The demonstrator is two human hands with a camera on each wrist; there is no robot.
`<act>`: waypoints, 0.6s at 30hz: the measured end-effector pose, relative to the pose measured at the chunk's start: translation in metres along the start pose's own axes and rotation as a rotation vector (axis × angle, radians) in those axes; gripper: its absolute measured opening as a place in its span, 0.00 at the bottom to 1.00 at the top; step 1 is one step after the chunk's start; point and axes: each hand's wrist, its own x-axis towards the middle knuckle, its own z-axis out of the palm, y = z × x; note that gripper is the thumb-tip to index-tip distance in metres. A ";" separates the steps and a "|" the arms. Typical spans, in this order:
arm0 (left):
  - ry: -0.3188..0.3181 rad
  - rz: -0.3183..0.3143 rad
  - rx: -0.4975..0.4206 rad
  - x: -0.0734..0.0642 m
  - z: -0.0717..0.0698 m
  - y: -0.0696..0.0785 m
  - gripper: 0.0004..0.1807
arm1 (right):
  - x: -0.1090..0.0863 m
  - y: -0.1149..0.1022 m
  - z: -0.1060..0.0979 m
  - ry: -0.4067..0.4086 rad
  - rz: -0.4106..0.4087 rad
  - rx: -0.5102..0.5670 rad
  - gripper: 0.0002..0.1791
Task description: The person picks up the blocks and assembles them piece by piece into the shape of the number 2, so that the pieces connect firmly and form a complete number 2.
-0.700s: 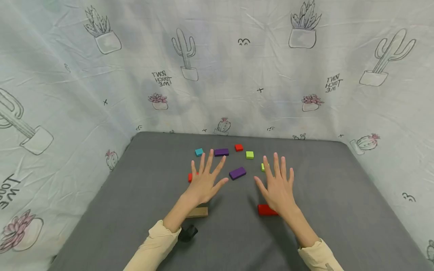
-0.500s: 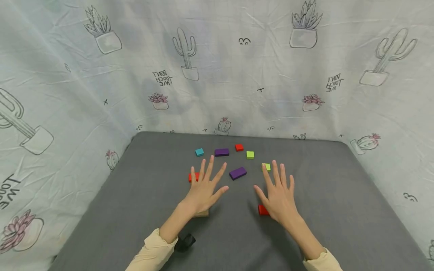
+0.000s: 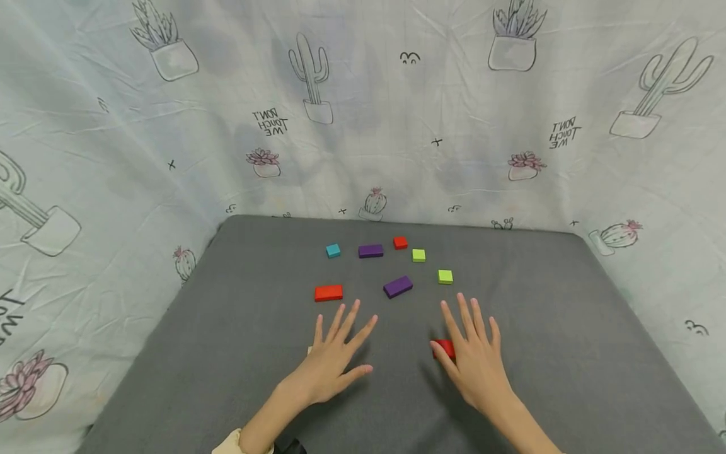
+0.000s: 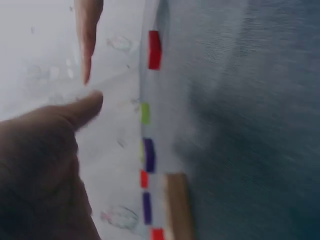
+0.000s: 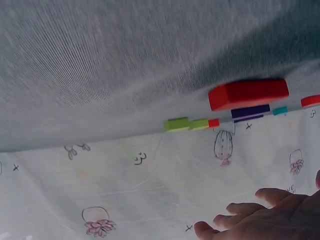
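My left hand (image 3: 326, 367) hovers over the grey table with its fingers spread, holding nothing. Beneath it lies a wooden block (image 4: 178, 207), almost wholly covered by the hand in the head view. My right hand (image 3: 478, 361), also spread and holding nothing, is above a red block (image 5: 249, 94) that it partly hides in the head view. Beyond the left fingertips is another red block (image 3: 329, 293). Two purple blocks (image 3: 398, 287) (image 3: 371, 251), two lime green blocks (image 3: 445, 277) (image 3: 418, 255), a small red block (image 3: 400, 243) and a blue block (image 3: 333, 251) lie farther back.
The grey tabletop (image 3: 544, 302) ends at a pale curtain (image 3: 363, 113) printed with cacti, which encloses the back and both sides. A black object (image 3: 292, 446) shows at the bottom edge beside the left wrist.
Both hands have drawn back toward the person, fingers still spread. The far-left red block and the right lime green block have come into full view. The head view has shifted slightly.
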 end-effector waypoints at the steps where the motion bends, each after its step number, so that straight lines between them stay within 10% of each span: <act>1: -0.010 0.010 -0.018 -0.003 0.002 -0.003 0.45 | -0.002 0.000 0.001 -0.008 0.007 0.003 0.39; 9: -0.045 0.068 -0.199 -0.017 0.011 -0.020 0.49 | -0.014 0.008 0.005 -0.060 0.024 -0.017 0.39; 18: -0.012 0.070 -0.064 -0.015 0.014 -0.029 0.38 | -0.020 0.011 0.006 -0.188 0.076 0.063 0.38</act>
